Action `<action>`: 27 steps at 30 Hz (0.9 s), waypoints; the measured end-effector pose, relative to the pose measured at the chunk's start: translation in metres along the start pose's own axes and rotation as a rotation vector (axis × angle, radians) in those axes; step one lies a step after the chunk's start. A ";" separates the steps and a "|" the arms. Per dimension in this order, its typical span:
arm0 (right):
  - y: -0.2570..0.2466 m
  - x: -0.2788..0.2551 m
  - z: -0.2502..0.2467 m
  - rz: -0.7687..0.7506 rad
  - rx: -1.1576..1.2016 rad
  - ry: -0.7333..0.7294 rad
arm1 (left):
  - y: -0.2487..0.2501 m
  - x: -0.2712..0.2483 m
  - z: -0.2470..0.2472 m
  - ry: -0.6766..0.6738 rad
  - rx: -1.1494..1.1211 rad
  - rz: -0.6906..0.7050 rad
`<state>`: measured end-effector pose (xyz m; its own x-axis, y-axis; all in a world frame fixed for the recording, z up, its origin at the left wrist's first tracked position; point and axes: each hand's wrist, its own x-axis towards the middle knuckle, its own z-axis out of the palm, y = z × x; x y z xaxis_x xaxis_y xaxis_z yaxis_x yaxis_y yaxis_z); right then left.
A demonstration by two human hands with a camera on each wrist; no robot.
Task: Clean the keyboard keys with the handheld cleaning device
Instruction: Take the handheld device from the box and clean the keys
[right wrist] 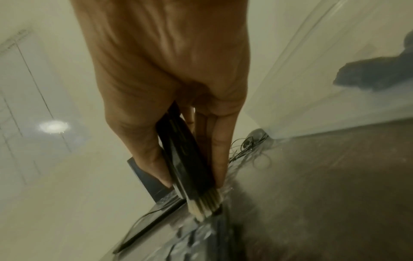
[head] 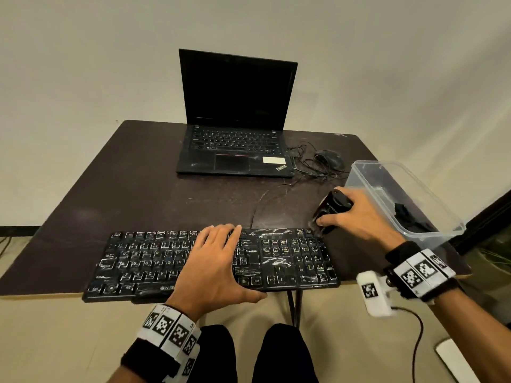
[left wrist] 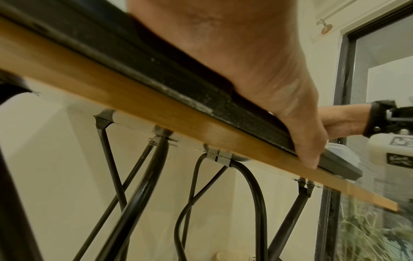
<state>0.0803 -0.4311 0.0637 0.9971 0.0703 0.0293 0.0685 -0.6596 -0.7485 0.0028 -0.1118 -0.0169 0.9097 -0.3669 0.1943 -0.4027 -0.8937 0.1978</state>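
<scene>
**Brush at the keyboard's far right corner**

A clear plastic bin [head: 367, 172] stands at the right edge of the dark table [head: 132, 189], just beside the right hand [head: 356, 214]. Inside it lies a dark object [head: 409, 217], too indistinct to name.

The right hand grips the handheld cleaning device [head: 333, 210], a black body with a pale brush tip [right wrist: 204, 205]. The right wrist view shows the thumb on one side of the body and the straight, pressed-together fingers [right wrist: 220, 159] on the other, pinching it between them. The brush tip points down and sits at the far right corner of the keyboard [head: 279, 261], beyond the number pad.

The keyboard lies along the near edge of the table, its front overhanging slightly. The left hand [head: 213, 266] lies flat on its middle, fingers straight and close together, reaching to the top row, thumb spread along the front edge.

Behind stand an open laptop [head: 235, 128], screen dark, and a mouse [head: 330, 158] with tangled cable.
</scene>
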 end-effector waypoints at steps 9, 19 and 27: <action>0.000 0.002 0.010 -0.040 -0.126 -0.049 | -0.002 0.001 0.000 0.006 -0.007 -0.010; -0.006 0.003 0.010 -0.022 -0.171 0.053 | -0.003 0.001 0.002 0.001 0.006 -0.004; 0.000 0.001 0.011 0.005 -0.084 0.041 | -0.001 0.000 0.001 -0.006 0.011 -0.001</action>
<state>0.0804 -0.4223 0.0563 0.9978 0.0379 0.0540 0.0647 -0.7203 -0.6906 0.0034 -0.1116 -0.0181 0.9108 -0.3673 0.1886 -0.4005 -0.8970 0.1870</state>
